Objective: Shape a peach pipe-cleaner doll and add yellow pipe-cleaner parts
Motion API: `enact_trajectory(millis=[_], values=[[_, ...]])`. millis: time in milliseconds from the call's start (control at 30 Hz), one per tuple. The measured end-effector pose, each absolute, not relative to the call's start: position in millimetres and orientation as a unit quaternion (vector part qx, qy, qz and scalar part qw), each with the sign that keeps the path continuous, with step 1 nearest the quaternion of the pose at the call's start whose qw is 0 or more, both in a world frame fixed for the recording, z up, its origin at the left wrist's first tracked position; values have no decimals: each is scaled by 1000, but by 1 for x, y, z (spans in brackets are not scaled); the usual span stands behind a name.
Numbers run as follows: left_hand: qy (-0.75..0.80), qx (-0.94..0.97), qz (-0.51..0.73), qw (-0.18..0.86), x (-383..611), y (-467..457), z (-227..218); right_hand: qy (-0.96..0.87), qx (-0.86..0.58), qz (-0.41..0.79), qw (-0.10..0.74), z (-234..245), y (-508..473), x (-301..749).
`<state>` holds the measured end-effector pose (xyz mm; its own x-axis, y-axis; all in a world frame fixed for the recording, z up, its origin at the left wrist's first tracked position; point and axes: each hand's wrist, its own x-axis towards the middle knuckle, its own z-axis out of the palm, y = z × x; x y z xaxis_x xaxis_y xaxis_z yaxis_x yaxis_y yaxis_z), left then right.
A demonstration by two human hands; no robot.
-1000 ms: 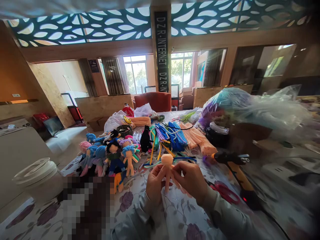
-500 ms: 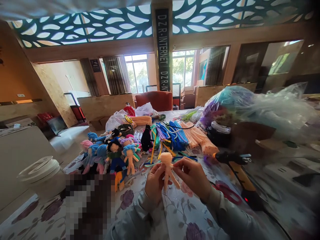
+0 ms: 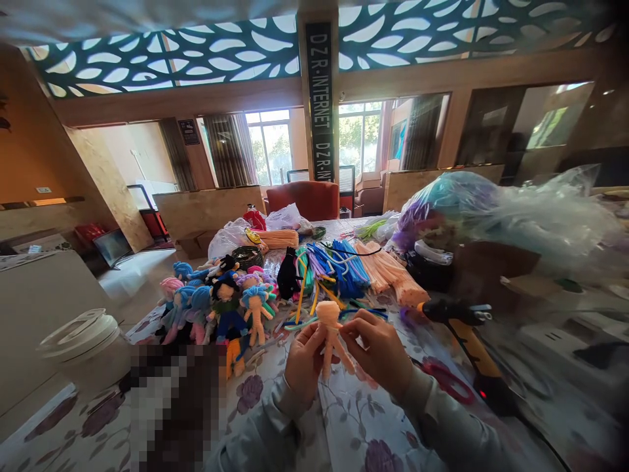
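Observation:
A small peach-coloured doll (image 3: pixel 329 331) made of fuzzy pipe cleaner stands upright between my hands, round head on top, thin legs hanging down. My left hand (image 3: pixel 302 362) pinches its body from the left. My right hand (image 3: pixel 379 351) pinches it from the right at arm height. Both hands hover just above the floral tablecloth (image 3: pixel 344 426). Beyond them lie bundles of coloured pipe cleaners (image 3: pixel 339 265) and a heap of finished dolls (image 3: pixel 221 301) with blue and pink hair.
A black and yellow glue gun (image 3: pixel 462 328) lies to the right, red scissors (image 3: pixel 445 380) near it. Large plastic bags (image 3: pixel 496 213) of material fill the right side. A white lidded tub (image 3: pixel 81 341) stands at left. A red chair (image 3: pixel 309 196) is at the table's far end.
The doll's legs have spread apart and my fingers have shifted slightly on its body. The hands stay in the same place.

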<state>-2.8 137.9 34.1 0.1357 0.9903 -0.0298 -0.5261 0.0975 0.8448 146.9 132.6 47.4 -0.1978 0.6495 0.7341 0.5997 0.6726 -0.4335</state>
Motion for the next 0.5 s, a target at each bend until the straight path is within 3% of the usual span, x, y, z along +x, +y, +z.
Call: enact_trajectory(millis=[200,500], values=[[338,352,583,650,-3,140,30,-800,-404,-75,437,42,132,145],[307,359,580,664,-5,143,29,-806,-384,-100,440,40,131,144]])
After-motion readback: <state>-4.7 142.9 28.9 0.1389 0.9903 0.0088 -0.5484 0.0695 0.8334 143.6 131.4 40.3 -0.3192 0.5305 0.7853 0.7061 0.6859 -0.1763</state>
